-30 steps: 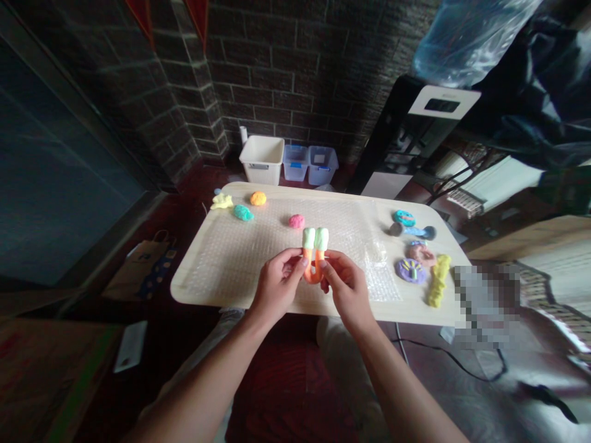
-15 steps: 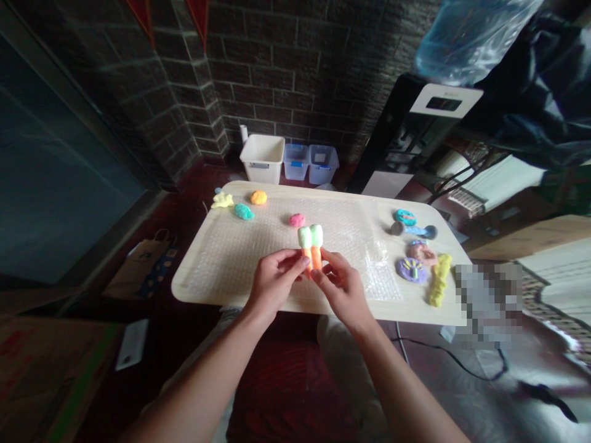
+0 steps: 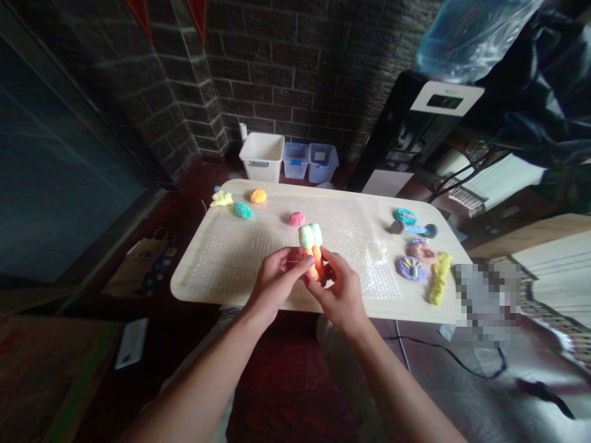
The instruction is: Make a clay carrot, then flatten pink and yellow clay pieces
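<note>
Between my two hands is an orange clay figure with a pale green top [image 3: 309, 236], made of two sticks side by side. My left hand [image 3: 277, 277] pinches the orange part from the left, its thumb lying across the front. From the other side my right hand [image 3: 339, 284] grips the lower end with thumb and fingers. Both hands are above the near edge of the table [image 3: 189, 280]. Just beyond the figure a pink clay lump [image 3: 297, 219] rests on bubble wrap [image 3: 240, 258]. The lowest end of the figure is partly hidden by my fingers.
Yellow [image 3: 221, 199], green [image 3: 243, 210] and orange clay pieces [image 3: 258, 195] sit far left. At the right lie a dumbbell-shaped piece [image 3: 414, 229], a purple disc [image 3: 410, 269] and a yellow strip [image 3: 440, 279]. Bins [image 3: 261, 154] and a water dispenser [image 3: 392, 135] stand behind.
The two sticks have come closer together, their pale green tops now pressed against each other. The figure leans slightly, and my right fingers have closed in around its lower end.
</note>
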Demonstrator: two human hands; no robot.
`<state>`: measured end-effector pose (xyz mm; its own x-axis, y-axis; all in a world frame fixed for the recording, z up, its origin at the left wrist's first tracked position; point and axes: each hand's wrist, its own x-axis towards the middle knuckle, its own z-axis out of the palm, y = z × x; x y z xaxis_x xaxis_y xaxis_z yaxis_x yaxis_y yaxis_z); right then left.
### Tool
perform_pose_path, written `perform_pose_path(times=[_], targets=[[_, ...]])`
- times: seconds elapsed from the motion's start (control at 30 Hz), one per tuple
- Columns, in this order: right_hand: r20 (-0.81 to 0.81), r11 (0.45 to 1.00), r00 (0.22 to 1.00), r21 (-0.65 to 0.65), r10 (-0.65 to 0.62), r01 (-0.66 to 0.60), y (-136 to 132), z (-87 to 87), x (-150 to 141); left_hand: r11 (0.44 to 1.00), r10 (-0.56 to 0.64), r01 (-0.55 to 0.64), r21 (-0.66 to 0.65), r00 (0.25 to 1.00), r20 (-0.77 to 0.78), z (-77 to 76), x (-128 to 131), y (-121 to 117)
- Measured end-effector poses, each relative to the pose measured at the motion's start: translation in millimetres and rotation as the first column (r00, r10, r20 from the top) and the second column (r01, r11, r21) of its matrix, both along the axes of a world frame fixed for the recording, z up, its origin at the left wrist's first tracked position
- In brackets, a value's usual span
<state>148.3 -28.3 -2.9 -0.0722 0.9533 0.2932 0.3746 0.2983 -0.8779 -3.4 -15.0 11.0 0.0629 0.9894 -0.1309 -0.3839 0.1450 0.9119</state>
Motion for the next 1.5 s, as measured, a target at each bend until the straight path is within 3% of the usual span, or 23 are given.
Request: perform_pose_path(times=[0.17,0.33,0.47,0.63,0.9,1.0,1.1,1.23,1.37,1.5], targets=[[-0.122,0.997,0.992,-0.071,0.017,-0.026,-1.3,-4.4,-1.5,0.993,-0.113,0.117,-0.031,0.988,0.109,0.5,0.3,-0.7],[-0.238,0.989,0.969,-0.117,0.064,-0.094,-3.3,4.0,-5.0,0.989,-0.135,0.144,-0.043,0.976,0.17,-1.2,-2.1,-0.1],[-0.283,0.972,0.953,-0.174,0.105,-0.159,-5.0,9.3,-3.2,0.993,-0.062,0.084,-0.081,0.967,0.246,-2.9,-8.3,6.1],[-0.385,0.979,0.923,-0.179,0.022,-0.098,0.4,5.2,3.9,0.97,0.078,0.001,-0.244,0.946,0.316,-4.3,-13.6,13.2],[-0.425,0.973,0.905,-0.219,-0.023,-0.078,4.2,6.9,3.5,0.954,0.089,0.016,-0.3,0.94,0.331,-2.9,-9.5,10.3],[-0.407,0.966,0.913,-0.24,-0.012,-0.094,3.8,6.4,2.6,0.98,0.032,0.021,-0.2,0.966,0.258,-3.3,-8.1,8.8],[-0.343,0.957,0.939,-0.258,0.035,-0.13,3.6,4.0,2.5,0.999,0.027,-0.025,-0.033,0.999,0.038,-5.3,-5.0,6.2],[-0.271,0.941,0.946,-0.236,0.178,-0.244,3.1,-1.3,3.5,0.995,0.065,-0.046,0.086,0.97,-0.235,-10.3,0.5,2.7],[-0.291,0.948,0.941,-0.209,0.175,-0.241,4.6,-5.7,6.2,0.993,0.038,-0.002,0.122,0.954,-0.296,-11.9,5.1,1.5],[-0.509,0.937,0.86,-0.276,0.046,-0.213,8.8,-1.6,11.1,0.994,0.026,-0.001,0.105,0.971,-0.239,-6.6,7.8,2.1]])
